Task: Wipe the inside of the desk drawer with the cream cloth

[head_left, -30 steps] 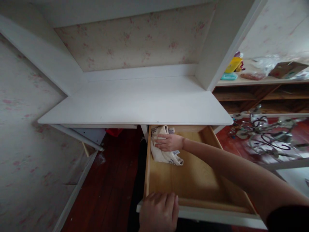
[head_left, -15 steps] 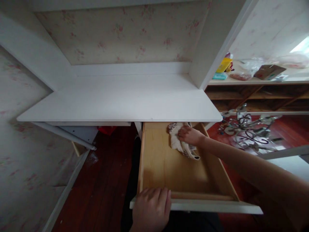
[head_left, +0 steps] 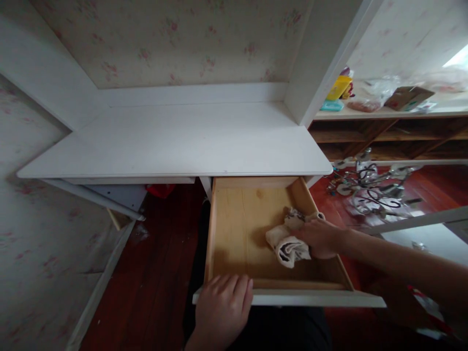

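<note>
A wooden drawer (head_left: 237,219) with a white front is pulled out from under the white desk (head_left: 190,141). My left hand (head_left: 224,304) is curled over the top edge of the drawer front, near its left end. In the right part of the drawer, my right hand (head_left: 320,236) grips a cream cloth (head_left: 283,241) with dark patterning. The cloth is bunched, its folded end hanging toward the drawer bottom. My right fingertips are partly hidden by the cloth.
A chandelier (head_left: 376,185) with curved arms lies on the red wooden floor (head_left: 153,273) at the right. Behind it a low shelf unit (head_left: 395,114) bears plastic bags, a cardboard box (head_left: 409,97) and a yellow container (head_left: 339,87). Floral wallpaper (head_left: 32,229) covers the walls.
My right hand has drawn the cloth from the back of the drawer toward its right side and front, bunching it. My left hand stays on the drawer front. The view has shifted slightly.
</note>
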Demonstrator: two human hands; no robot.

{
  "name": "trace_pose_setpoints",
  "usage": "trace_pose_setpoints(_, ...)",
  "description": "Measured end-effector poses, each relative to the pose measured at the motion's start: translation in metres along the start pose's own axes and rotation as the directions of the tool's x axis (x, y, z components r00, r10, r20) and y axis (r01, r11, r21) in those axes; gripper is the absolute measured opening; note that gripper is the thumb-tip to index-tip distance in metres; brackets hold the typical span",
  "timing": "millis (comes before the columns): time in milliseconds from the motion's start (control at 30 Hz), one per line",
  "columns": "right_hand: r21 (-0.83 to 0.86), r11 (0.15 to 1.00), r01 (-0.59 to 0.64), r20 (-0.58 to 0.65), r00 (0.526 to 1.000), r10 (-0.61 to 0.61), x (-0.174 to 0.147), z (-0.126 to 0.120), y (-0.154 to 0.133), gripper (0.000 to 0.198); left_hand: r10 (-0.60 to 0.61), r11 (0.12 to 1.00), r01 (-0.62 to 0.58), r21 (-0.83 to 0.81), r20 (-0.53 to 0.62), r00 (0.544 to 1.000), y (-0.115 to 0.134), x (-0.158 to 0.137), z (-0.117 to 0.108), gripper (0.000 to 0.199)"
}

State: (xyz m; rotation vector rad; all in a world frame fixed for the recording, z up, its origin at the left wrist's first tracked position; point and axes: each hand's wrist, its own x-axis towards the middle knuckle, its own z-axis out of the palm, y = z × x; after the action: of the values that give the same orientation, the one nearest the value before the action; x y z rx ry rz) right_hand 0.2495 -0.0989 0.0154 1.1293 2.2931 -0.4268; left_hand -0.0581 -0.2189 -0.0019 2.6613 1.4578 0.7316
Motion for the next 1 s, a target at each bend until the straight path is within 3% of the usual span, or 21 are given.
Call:
trace_pose_setpoints(100,0.266,0.964,0.025,0.057,0.998,-0.041,-0.024,0.0,-0.022,0.03,0.001,1.0,-0.001,0.007,0.002,1.0,0.0,0.002,0.0,0.018)
trace_pose_setpoints(267,0.627,0.778,0.034,0.045,0.996,-0.081,-0.035,-0.002,-0.039,0.023,0.015,1.0,-0.015,0.006,-0.003,1.0,0.0,0.001,0.001,0.017)
trace_pose_setpoints(400,0.811,0.574,0.114,-0.054,0.991,-0.119,-0.007,-0.005,-0.061,0.018,0.029,0.999,-0.029,0.014,-0.022,0.999,0.0,0.001,0.001,0.018)
trace_pose_setpoints(500,0.893,0.445,0.075,-0.051,0.997,-0.065,0.029,-0.012,-0.091,0.017,0.046,0.999,-0.046,0.007,-0.043,0.998,0.0,0.002,-0.002,0.018)
trace_pose_setpoints(567,0.959,0.28,0.045,-0.043,0.999,-0.011,0.054,-0.018,-0.117,0.016,0.058,0.998,-0.058,-0.003,-0.059,0.997,0.0,0.002,-0.004,0.016)
trace_pose_setpoints(733,0.958,-0.278,-0.066,0.093,0.992,0.085,0.094,-0.03,-0.174,0.02,0.095,0.995,-0.099,-0.034,-0.104,0.99,-0.001,0.0,-0.002,0.013)
trace_pose_setpoints(833,0.841,-0.53,-0.113,0.194,0.976,0.1,0.105,-0.037,-0.185,0.014,0.109,0.993,-0.112,-0.018,-0.142,0.984,-0.001,0.0,0.0,0.014)
trace_pose_setpoints(900,0.793,-0.599,-0.11,0.232,0.964,0.13,0.114,-0.045,-0.183,0.008,0.112,0.994,-0.114,0.001,-0.164,0.98,-0.002,0.001,0.002,0.017)
trace_pose_setpoints(1000,0.813,-0.578,-0.064,0.236,0.944,0.229,0.137,-0.062,-0.169,0.008,0.103,0.995,-0.102,0.018,-0.178,0.979,-0.002,0.002,0.003,0.021)
